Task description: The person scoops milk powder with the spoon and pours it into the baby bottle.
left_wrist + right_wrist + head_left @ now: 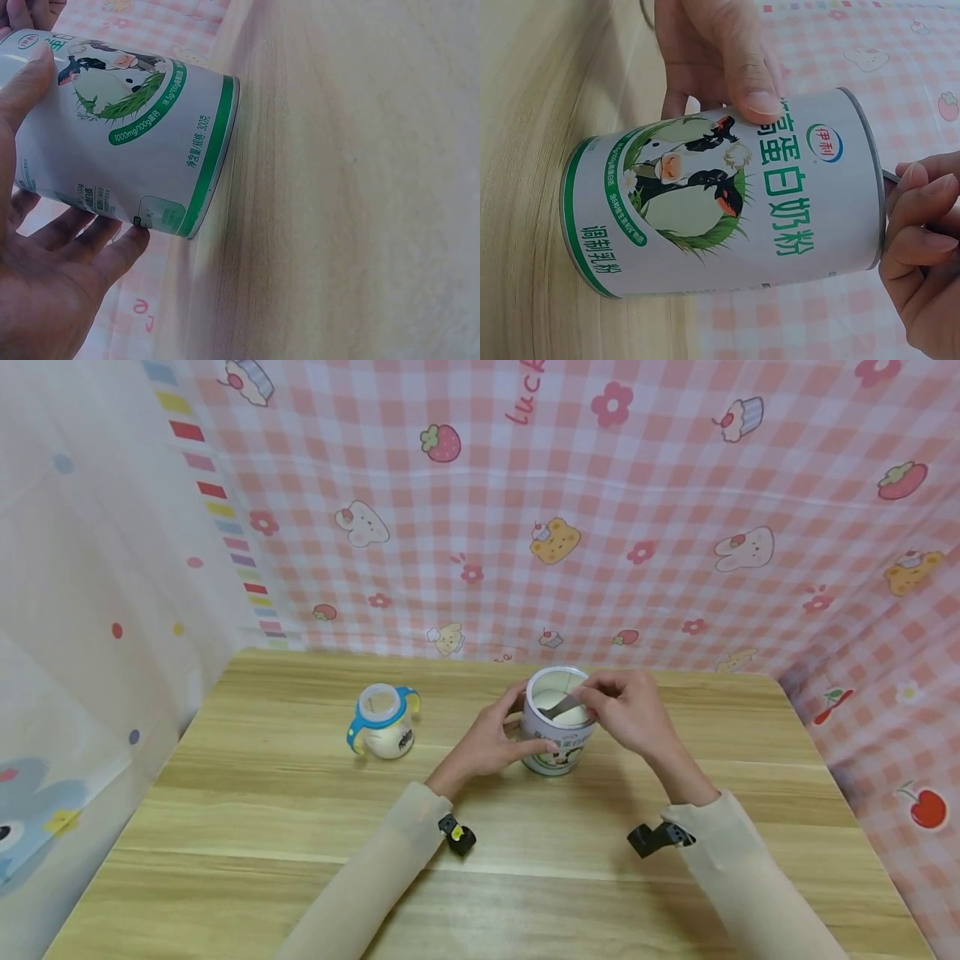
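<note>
A white milk powder can (553, 762) with a green rim and a cow picture stands upright on the table, its top open. My left hand (489, 742) grips the can's left side, thumb across the front and fingers round the back, as the left wrist view shows. A metal spoon (564, 704) reaches down into the can's mouth. My right hand (636, 714) pinches its handle at the can's right rim. In the right wrist view, only a short bit of spoon shows between the rim and the curled right fingers (922, 240). Pale powder seems to lie inside the can.
A baby bottle (390, 740) with blue and yellow handles stands to the left, its clear top upward. The wooden table (525, 893) ends at a pink checked cloth (480, 510) behind and a white cloth (90, 568) on the left.
</note>
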Motion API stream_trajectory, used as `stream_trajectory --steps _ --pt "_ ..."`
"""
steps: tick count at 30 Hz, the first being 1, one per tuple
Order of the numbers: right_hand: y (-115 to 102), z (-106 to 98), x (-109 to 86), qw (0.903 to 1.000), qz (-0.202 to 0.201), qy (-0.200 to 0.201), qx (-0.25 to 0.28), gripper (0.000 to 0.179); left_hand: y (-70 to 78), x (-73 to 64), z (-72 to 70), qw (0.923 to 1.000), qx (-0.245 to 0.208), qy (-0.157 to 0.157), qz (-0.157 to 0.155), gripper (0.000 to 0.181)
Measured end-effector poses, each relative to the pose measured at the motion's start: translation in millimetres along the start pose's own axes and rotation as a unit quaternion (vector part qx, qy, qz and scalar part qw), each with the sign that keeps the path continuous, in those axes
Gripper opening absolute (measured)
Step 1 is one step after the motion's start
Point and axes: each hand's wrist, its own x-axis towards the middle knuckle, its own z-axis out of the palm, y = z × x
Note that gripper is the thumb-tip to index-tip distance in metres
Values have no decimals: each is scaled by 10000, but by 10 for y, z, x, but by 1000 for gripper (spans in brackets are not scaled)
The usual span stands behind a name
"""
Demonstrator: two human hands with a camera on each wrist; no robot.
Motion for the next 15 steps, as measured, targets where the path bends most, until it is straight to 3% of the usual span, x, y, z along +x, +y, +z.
stream_trajectory --steps 8,15 --pt "46 -81 -31 9957 646 -32 666 24 4 11 4 9999 -11 19 -100 89" --pt "108 -83 -51 9796 1380 12 1460 27 -1 -1 2 9999 -14 29 -117 91"
